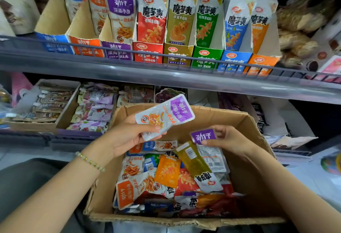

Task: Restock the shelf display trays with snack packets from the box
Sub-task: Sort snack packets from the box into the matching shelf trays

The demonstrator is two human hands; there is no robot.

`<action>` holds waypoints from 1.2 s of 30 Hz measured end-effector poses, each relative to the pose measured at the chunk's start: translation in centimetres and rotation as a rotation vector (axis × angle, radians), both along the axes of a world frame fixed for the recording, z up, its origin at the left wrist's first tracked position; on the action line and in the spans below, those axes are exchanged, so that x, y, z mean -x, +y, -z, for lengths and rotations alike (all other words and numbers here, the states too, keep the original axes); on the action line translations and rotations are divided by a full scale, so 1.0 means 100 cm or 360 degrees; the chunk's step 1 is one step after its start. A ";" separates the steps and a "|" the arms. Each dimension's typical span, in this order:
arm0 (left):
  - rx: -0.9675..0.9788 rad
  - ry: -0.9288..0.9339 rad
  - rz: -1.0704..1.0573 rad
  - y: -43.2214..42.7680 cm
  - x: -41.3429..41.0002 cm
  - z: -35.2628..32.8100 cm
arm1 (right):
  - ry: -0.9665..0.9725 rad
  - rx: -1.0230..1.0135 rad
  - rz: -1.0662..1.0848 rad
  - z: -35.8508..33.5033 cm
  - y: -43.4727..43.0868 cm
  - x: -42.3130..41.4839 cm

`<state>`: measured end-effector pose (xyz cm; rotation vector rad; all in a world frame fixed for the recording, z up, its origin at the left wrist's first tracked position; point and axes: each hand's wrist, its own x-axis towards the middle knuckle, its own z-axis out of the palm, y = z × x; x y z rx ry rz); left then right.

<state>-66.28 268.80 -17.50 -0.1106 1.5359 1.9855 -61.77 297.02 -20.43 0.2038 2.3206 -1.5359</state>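
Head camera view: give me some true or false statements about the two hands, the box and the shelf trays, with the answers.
1. The left hand holds a white snack packet with a purple top. True.
2. The right hand is empty. False: it pinches a second purple-topped packet.
3. The brown cardboard box holds loose packets of several colours. True.
4. The purple cardboard display tray on the upper shelf is empty. False: a matching packet stands in it.

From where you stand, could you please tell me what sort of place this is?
Probably a shop's snack aisle: a railed shelf holds branded display trays of konjac and fish snack packets, and a cardboard box of loose packets sits open below it.
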 end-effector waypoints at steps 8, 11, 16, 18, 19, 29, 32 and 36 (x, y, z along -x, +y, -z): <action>0.0189 0.0178 -0.0301 0.009 -0.003 0.007 | 0.0287 0.0236 0.0457 -0.030 -0.004 -0.002; 0.0401 0.0370 -0.0261 0.021 -0.005 0.011 | 0.0239 0.0300 0.0521 -0.023 -0.021 -0.002; 0.0533 0.0505 0.0380 0.052 -0.024 0.009 | 0.0339 0.0407 0.0463 -0.019 -0.062 -0.002; 0.0555 0.0549 0.0506 0.061 -0.029 0.008 | 0.0336 0.0474 0.0380 -0.020 -0.068 -0.005; 0.0538 0.0568 0.0500 0.063 -0.030 0.008 | 0.0335 0.0492 0.0343 -0.021 -0.069 -0.006; 0.0086 0.0536 0.0384 0.099 -0.016 -0.009 | 0.0097 0.1142 0.0616 -0.031 -0.028 -0.009; 0.0344 0.0614 0.0740 0.125 -0.005 -0.003 | 0.0374 0.1112 0.1007 -0.046 0.013 -0.011; 0.0923 0.0740 0.1229 0.157 0.019 0.052 | 0.0535 0.0807 0.1452 -0.055 0.084 -0.023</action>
